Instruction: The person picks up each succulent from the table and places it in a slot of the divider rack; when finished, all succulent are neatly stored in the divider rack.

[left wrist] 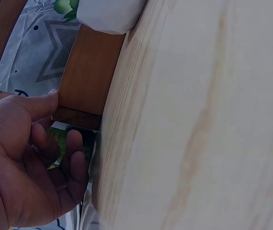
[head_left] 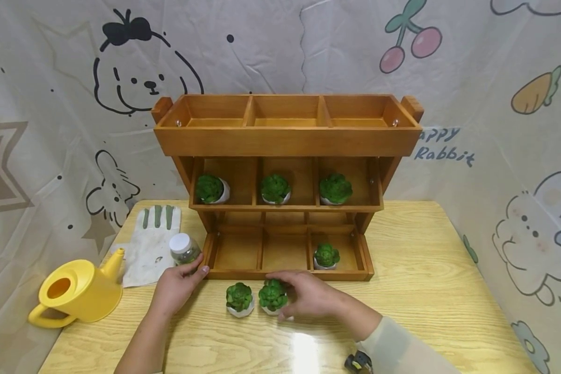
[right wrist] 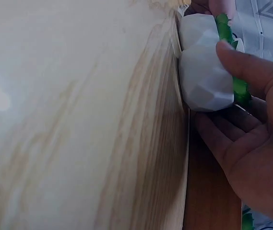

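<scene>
A three-tier wooden planter shelf (head_left: 287, 143) stands on the table. My left hand (head_left: 179, 283) is at its lower left front corner; the left wrist view shows the thumb against the wood and the other fingers bent. Two small green artificial succulents in white faceted pots stand before the shelf. My right hand (head_left: 310, 293) holds the right succulent (head_left: 272, 296), its thumb on the near side and fingers on the far side of the pot (right wrist: 206, 81). The left succulent (head_left: 239, 298) stands close beside it. Another succulent (head_left: 326, 255) sits in the bottom tier's right compartment.
Three more succulents fill the middle tier, one of them a left one (head_left: 209, 188) that leans. Left of the shelf are a white-lidded jar (head_left: 184, 248), a pale glove (head_left: 145, 259) and a yellow watering can (head_left: 81, 288). A small dark object (head_left: 357, 361) lies by the right sleeve.
</scene>
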`<action>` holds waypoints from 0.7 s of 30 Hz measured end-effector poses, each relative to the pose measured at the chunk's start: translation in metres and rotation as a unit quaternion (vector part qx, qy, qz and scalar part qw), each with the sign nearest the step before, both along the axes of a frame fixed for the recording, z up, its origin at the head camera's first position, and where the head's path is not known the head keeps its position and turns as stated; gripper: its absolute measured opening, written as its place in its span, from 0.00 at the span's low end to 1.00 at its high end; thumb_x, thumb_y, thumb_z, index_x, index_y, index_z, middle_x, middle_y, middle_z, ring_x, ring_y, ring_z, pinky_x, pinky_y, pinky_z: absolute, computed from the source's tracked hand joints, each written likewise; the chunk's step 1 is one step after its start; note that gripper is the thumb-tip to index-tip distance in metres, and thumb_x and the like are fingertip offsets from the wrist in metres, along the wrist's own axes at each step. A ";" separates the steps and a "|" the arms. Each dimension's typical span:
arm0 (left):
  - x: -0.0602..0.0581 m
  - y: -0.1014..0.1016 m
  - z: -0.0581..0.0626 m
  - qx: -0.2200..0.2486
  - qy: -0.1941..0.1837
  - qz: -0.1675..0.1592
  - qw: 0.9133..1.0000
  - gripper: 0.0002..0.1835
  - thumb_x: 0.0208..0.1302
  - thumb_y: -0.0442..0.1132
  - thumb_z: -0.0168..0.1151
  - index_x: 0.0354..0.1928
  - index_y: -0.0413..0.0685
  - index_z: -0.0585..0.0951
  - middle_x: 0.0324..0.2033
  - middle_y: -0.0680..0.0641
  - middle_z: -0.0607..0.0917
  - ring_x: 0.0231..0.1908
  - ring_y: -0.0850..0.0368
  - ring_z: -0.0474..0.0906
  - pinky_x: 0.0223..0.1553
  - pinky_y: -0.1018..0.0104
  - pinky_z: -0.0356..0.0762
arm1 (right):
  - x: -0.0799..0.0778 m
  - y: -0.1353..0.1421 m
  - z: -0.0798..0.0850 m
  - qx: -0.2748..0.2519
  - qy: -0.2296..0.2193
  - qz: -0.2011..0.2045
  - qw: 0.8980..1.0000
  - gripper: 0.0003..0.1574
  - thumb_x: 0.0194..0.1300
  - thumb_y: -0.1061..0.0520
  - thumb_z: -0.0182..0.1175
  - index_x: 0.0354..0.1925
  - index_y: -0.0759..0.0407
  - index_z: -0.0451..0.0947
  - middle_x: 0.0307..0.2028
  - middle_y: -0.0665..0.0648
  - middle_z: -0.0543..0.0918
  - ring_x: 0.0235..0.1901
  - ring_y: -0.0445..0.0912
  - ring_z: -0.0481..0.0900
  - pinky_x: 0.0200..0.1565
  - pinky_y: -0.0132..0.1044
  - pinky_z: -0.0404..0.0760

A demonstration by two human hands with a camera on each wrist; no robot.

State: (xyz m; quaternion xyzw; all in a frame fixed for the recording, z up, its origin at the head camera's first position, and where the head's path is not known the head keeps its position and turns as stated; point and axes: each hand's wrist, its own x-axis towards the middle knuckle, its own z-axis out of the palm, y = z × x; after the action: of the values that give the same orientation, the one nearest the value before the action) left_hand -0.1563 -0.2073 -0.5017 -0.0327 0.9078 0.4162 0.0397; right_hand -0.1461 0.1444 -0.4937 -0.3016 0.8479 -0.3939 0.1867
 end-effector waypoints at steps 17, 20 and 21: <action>-0.002 -0.002 -0.004 0.008 -0.006 -0.003 1.000 0.29 0.74 0.57 0.63 0.69 0.51 0.78 0.63 0.39 0.80 0.67 0.35 0.72 0.66 0.37 0.70 | 0.001 -0.002 -0.003 -0.001 0.014 -0.010 1.000 0.51 0.54 0.54 0.81 0.74 0.50 0.72 0.65 0.48 0.79 0.60 0.40 0.78 0.63 0.40 0.78; -0.002 -0.002 -0.004 0.011 -0.008 -0.004 1.000 0.29 0.74 0.57 0.63 0.70 0.51 0.78 0.64 0.39 0.80 0.68 0.36 0.72 0.67 0.37 0.70 | 0.002 -0.001 -0.001 -0.009 0.003 -0.012 1.000 0.52 0.54 0.54 0.81 0.74 0.49 0.71 0.64 0.46 0.80 0.58 0.39 0.79 0.63 0.40 0.78; -0.003 -0.002 -0.004 0.011 -0.008 -0.003 1.000 0.29 0.74 0.57 0.63 0.70 0.51 0.78 0.64 0.40 0.80 0.68 0.36 0.72 0.67 0.38 0.69 | 0.002 0.000 0.000 -0.011 -0.001 -0.014 1.000 0.52 0.54 0.53 0.82 0.74 0.49 0.71 0.63 0.45 0.80 0.58 0.39 0.79 0.63 0.40 0.78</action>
State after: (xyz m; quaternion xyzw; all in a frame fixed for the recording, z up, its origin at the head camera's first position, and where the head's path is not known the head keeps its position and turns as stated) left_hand -0.1588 -0.2095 -0.5060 -0.0324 0.9028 0.4260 0.0486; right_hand -0.1445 0.1441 -0.4940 -0.2914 0.8476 -0.4057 0.1789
